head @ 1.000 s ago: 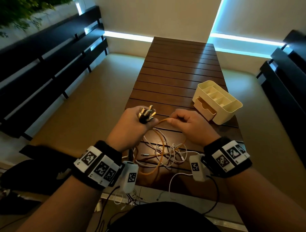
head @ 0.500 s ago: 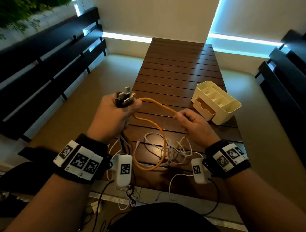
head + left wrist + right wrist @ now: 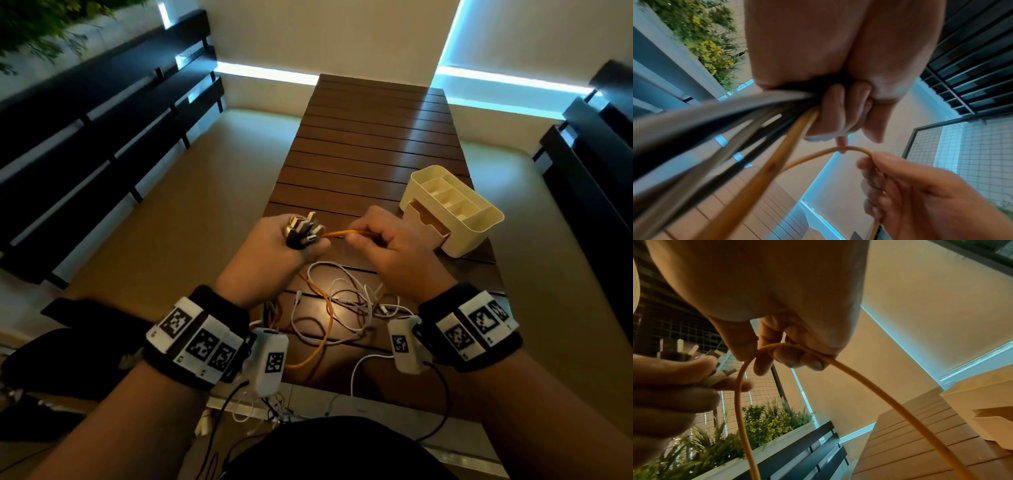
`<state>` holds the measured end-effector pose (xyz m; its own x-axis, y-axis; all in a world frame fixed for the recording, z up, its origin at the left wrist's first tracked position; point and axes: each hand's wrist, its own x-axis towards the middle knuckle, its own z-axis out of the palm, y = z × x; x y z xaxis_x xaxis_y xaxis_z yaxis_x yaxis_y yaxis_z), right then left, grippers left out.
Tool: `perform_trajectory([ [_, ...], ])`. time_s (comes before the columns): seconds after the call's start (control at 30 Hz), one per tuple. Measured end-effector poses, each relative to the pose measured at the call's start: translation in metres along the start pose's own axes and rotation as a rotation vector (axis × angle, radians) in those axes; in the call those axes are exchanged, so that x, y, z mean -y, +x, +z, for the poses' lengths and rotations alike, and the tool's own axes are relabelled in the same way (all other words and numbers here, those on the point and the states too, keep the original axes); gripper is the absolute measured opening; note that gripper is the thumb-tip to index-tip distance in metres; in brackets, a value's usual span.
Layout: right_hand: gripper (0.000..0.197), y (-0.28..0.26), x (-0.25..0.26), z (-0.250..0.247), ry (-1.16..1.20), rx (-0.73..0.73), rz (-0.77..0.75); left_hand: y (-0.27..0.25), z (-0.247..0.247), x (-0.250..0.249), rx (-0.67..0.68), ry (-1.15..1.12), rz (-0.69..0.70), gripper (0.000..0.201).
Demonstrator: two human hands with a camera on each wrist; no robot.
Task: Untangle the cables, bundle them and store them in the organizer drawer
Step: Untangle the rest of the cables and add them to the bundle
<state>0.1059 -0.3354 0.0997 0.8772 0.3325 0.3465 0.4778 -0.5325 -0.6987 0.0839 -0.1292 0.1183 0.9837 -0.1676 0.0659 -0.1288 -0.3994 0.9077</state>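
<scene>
Head view puts both hands at frame centre above the desk (image 3: 370, 137). The left hand (image 3: 270, 253) is fisted round a bunch of plugs (image 3: 303, 229), whose cable types are hard to make out. The right hand (image 3: 394, 250) pinches the orange cable (image 3: 346, 234) just beside them; its fingertips are hidden there, but the right wrist view shows them curled on the cable. Loose cables (image 3: 342, 308) lie tangled lower centre, partly behind the wrists. At right, the organizer (image 3: 479, 233) has its drawer (image 3: 428, 219) open, contents unseen.
</scene>
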Motion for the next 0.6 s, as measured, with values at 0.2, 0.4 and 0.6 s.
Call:
perform_trajectory([
  [0.2, 0.009, 0.0, 0.006, -0.003, 0.046, 0.014, -0.019, 0.001, 0.007, -0.009, -0.033, 0.095, 0.061, 0.024],
  [0.4, 0.019, -0.017, -0.015, -0.013, 0.076, -0.038, 0.21, -0.002, -0.02, -0.006, -0.148, -0.175, -0.054, 0.018],
  [0.6, 0.028, -0.026, -0.003, -0.012, 0.15, 0.126, 0.277, -0.005, -0.03, -0.004, -0.083, -0.237, -0.124, 0.015],
])
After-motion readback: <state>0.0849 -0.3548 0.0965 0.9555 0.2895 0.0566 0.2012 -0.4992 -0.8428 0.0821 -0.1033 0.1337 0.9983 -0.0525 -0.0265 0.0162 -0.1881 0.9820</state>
